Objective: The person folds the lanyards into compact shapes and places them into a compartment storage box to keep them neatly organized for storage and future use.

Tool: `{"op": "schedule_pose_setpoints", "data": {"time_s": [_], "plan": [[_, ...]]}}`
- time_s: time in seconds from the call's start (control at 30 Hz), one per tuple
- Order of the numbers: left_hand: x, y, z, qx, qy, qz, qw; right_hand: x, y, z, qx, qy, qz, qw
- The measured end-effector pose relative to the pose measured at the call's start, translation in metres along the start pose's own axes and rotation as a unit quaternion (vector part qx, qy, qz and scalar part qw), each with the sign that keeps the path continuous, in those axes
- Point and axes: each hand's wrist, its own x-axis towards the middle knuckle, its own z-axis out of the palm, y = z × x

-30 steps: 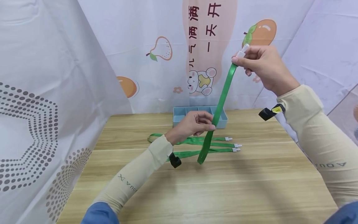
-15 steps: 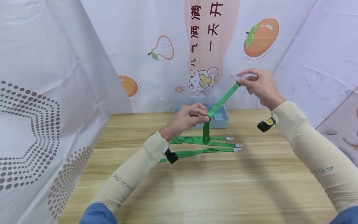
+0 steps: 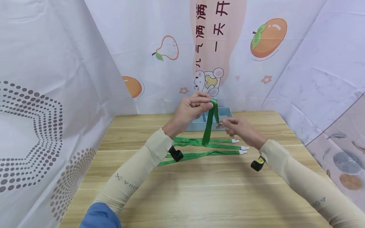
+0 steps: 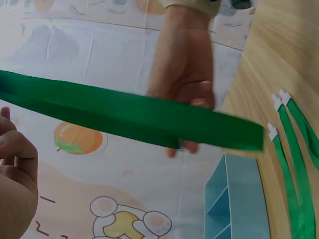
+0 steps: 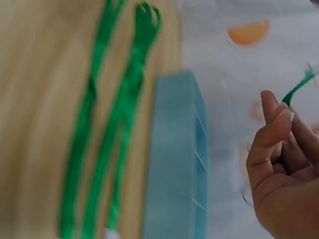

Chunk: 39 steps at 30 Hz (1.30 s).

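Observation:
My left hand [image 3: 189, 110] pinches a green lanyard [image 3: 208, 128] between thumb and fingers, above the table. The strap is folded over at that grip, and its two lengths hang down. Lower and to the right, my right hand [image 3: 240, 129] pinches the end of the shorter length at its fingertips. In the right wrist view, the thumb and finger of the right hand [image 5: 281, 154] meet on the green strap. The white clip of this lanyard is hidden or too small to make out. Across the left wrist view stretches the hanging strap [image 4: 124, 117].
Several green lanyards [image 3: 199, 154] lie side by side on the wooden table [image 3: 194, 193], white clips pointing right. Behind them, against a printed cloth backdrop [image 3: 159, 82], stands a light blue divided box [image 3: 196, 126], partly covered by the hands.
My right hand has come down and toward the left with its end of the lanyard. My left hand has risen, and the strap, earlier stretched between the hands, is now folded over at it.

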Motion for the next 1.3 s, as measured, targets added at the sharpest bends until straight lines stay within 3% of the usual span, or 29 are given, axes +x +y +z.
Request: {"op": "schedule_pose_setpoints", "data": {"time_s": [0.23, 0.53, 1.07, 1.3], "plan": [[0.003, 0.01, 0.001, -0.016, 0.032, 0.043, 0.9985, -0.009, 0.009, 0.037, 0.011, 0.005, -0.02, 1.0], [0.004, 0.013, 0.002, -0.001, 0.057, 0.045, 0.9974, -0.018, 0.005, 0.052, 0.033, -0.011, -0.055, 0.998], [0.004, 0.01, 0.007, 0.005, 0.049, 0.072, 0.9962, -0.024, 0.0, 0.078, 0.037, 0.017, -0.026, 0.999], [0.003, 0.011, 0.009, 0.018, 0.055, 0.073, 0.9957, -0.027, 0.003, 0.082, 0.029, 0.012, -0.041, 0.999]]}}
